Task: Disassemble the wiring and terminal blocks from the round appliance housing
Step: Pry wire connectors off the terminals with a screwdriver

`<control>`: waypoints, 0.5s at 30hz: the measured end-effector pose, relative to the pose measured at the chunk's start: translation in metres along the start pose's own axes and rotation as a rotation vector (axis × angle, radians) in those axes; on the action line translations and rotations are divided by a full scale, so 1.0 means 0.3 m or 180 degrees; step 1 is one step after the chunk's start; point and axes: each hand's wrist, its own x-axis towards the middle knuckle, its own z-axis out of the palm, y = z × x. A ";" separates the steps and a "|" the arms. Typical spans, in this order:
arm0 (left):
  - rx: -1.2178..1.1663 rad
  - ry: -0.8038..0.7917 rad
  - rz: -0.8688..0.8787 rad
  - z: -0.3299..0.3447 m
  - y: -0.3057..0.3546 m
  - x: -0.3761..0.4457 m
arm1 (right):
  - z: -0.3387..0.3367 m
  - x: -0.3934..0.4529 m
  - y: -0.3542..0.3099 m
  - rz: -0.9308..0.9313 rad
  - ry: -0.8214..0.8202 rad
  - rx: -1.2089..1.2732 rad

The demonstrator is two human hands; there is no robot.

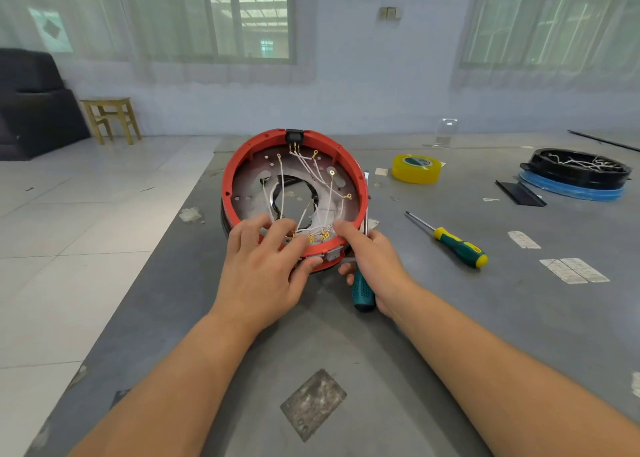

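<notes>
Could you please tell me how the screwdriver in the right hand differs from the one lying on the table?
The held screwdriver stands nearly upright in the right hand, beside the housing; the loose screwdriver lies flat, untouched. The held handle looks teal and black; the loose one, green and yellow. Both have slim metal shafts.

Single wide-angle view from head height, aimed forward and down along both forearms onto a grey table (450,318). Close to the left hand (266,269) and right hand (374,266), which meet at the near rim of a round red housing (356,176) at frame centre. Upper part of the frame taken up by a far wall with windows (242,16); tiled floor (86,214) at left. Straight lines bowed toward the edges by the lens.
</notes>
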 end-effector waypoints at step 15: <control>-0.0988 0.0164 -0.1377 0.008 0.075 0.012 | -0.016 0.054 0.046 -0.0315 0.0351 0.0272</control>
